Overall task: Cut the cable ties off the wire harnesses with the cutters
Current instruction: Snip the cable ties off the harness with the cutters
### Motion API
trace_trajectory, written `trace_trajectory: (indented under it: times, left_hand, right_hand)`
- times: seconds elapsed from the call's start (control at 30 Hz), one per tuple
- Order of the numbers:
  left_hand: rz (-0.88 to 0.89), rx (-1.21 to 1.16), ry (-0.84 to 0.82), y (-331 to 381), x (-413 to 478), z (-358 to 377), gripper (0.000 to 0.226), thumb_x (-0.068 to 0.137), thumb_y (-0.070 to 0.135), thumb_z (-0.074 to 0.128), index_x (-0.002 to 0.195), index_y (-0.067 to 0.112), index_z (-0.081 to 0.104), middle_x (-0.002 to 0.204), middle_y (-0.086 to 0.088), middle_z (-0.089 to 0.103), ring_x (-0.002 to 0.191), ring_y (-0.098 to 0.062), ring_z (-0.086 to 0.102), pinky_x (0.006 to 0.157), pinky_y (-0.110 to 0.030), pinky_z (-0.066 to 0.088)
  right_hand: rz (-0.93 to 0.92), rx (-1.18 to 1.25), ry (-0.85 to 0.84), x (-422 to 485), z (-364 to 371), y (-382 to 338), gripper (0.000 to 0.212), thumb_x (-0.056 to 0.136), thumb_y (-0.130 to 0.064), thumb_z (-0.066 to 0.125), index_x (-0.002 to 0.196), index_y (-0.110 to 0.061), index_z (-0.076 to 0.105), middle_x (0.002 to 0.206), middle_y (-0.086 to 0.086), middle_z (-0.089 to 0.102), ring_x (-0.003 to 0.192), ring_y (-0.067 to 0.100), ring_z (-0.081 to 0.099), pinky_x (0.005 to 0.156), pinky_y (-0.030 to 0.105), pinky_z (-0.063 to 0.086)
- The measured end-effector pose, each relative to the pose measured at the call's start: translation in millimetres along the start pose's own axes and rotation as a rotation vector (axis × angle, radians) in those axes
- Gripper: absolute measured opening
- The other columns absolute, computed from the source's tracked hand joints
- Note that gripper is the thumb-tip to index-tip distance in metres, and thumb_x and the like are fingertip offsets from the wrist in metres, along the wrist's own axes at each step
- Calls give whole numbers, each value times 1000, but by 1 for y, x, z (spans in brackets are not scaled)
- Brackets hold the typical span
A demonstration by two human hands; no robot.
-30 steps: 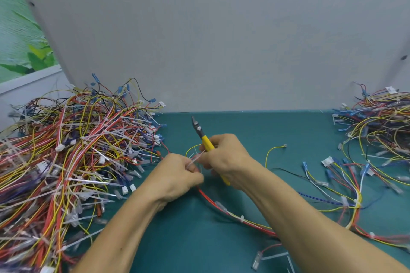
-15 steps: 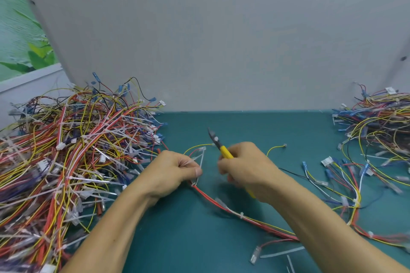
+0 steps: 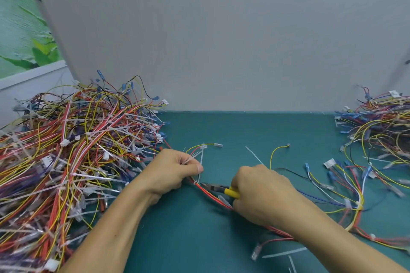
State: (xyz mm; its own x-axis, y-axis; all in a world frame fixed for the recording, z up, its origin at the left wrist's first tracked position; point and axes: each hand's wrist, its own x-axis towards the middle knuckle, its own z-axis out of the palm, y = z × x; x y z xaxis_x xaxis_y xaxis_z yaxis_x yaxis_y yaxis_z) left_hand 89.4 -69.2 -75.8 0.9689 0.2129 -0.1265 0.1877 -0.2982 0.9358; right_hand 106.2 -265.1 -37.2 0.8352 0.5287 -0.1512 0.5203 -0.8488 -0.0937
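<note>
— Teal mat [image 3: 266,131] underneath, plain grey board [image 3: 221,40] standing behind it at twelve o'clock. What sits at nine?

— Big heap of tied harnesses [image 3: 73,150], red, yellow and white, running from the left edge almost to the left hand [image 3: 175,170].

— And that hand?

— Curled into a fist, thumb on top, gripping the red-and-yellow harness [image 3: 213,195] near its end. Thin branch wires and a white cable tie [image 3: 201,159] stick out of the fist toward one o'clock.

— Where does that harness go?

— Flat on the mat toward four o'clock, passing under the right hand [image 3: 261,193].

— Cutters?

— The cutters [image 3: 216,188] are in the right hand, fingers wrapped round the yellow handles. The dark nose points to nine o'clock, its tip just beside a small white loop on the harness below the left thumb. Whether it touches, or how far the blades are apart, I cannot tell.

— Further right?

— A loose tie strip [image 3: 254,155] and a single yellow wire [image 3: 275,153] at the right hand's twelve o'clock. A spread-out harness [image 3: 355,188] lies at three, and a second heap [image 3: 381,122] at two against the board. White strips [image 3: 284,252] lie at six, near the bottom edge.
</note>
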Motion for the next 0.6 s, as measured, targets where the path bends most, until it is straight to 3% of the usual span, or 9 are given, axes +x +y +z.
trace_trajectory:
  times: [0.1, 0.23, 0.6]
  left_hand:
    - [5, 6, -6, -1, 1, -1, 13, 82, 14, 72, 72, 5, 69, 60, -9, 44, 47, -14, 24, 50, -28, 15]
    - [-4, -28, -12, 0, 1, -1, 16, 82, 12, 70, 66, 12, 67, 63, -10, 43, 49, -14, 23, 50, -29, 14]
    - [-5, -48, 7, -3, 2, 0, 19, 81, 11, 71, 63, 13, 67, 52, -1, 48, 46, -13, 25, 49, -26, 16]
  right_hand:
    - [-5, 16, -8, 2, 1, -1, 12, 84, -29, 54, 81, -18, 49, 70, 0, 41, 66, 26, 45, 53, 26, 30]
    - [-9, 52, -19, 4, 0, 1, 12, 83, -28, 53, 79, -18, 49, 70, 1, 42, 58, 20, 40, 48, 25, 27]
    - [5, 132, -29, 5, -1, 2, 20, 82, -33, 55, 96, -20, 62, 74, 1, 47, 72, 28, 50, 53, 25, 34]
